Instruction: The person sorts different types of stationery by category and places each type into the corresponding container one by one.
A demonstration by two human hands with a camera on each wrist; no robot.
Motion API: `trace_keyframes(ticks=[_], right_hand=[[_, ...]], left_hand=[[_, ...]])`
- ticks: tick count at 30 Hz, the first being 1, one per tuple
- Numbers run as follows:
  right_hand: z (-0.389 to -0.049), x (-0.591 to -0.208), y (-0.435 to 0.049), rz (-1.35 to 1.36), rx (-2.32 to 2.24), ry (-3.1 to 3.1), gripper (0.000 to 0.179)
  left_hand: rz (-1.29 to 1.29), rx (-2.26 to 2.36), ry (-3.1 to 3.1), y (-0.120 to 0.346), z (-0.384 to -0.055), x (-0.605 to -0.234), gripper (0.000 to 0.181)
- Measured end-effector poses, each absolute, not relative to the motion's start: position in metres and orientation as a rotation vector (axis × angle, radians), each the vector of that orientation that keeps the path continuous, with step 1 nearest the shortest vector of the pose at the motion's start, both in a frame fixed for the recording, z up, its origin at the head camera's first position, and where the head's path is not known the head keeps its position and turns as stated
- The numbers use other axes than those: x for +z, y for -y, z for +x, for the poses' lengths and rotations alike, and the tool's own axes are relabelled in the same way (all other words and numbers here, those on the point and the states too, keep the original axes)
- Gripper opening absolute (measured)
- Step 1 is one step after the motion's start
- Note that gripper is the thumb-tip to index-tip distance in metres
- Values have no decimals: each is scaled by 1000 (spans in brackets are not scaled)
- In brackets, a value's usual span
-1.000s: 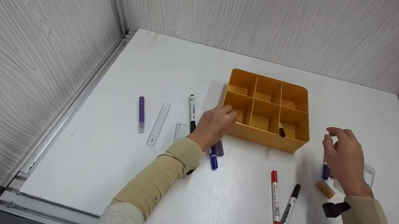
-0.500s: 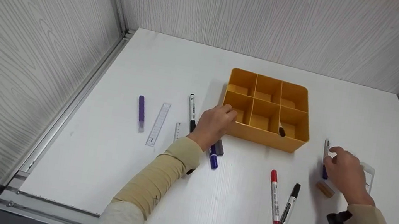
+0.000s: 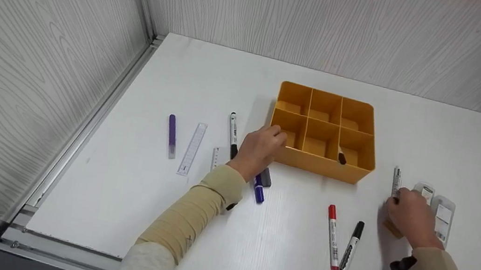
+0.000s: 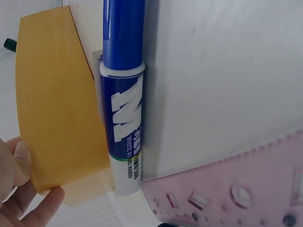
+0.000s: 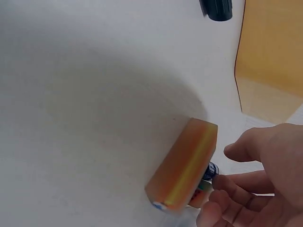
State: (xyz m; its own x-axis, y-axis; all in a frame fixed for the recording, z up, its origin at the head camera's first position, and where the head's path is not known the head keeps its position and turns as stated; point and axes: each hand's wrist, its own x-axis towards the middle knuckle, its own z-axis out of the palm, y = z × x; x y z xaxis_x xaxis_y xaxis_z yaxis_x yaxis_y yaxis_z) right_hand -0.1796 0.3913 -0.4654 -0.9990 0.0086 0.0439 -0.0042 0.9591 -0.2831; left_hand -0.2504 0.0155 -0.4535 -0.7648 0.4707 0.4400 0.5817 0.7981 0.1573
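My left hand (image 3: 259,151) grips the near left corner of the yellow six-compartment box (image 3: 321,165). In the left wrist view, thumb and fingers hold the box's wall (image 4: 61,109), beside a blue whiteboard marker (image 4: 122,116). My right hand (image 3: 412,218) reaches down over a white-barrelled marker (image 3: 397,177) and an orange-brown block (image 3: 392,229). In the right wrist view, thumb and fingers stand apart beside the block (image 5: 182,163). A blue marker end (image 5: 211,171) shows behind it, close to the index fingertip; whether they touch I cannot tell.
Two clear plastic cases (image 3: 444,215) lie right of the right hand. A red marker (image 3: 333,237) and black marker (image 3: 349,251) lie in front. Leftward are a purple pen (image 3: 171,136) and clear ruler (image 3: 192,149). A dark-tipped stick (image 3: 341,157) leans in the box.
My right hand has come down and toward me, from beside the box's right side onto the marker and block. The left hand keeps its hold on the box.
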Motion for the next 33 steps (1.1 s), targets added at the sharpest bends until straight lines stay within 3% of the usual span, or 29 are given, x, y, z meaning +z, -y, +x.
trace_keyframes(ticks=[6, 33], right_hand=[[-179, -468, -385, 6, 436, 3071, 38], [-180, -463, -378, 118, 518, 2940, 48]], left_hand=[[-783, -400, 2617, -16, -250, -452, 16], [-775, -363, 2636, -16, -249, -452, 18]])
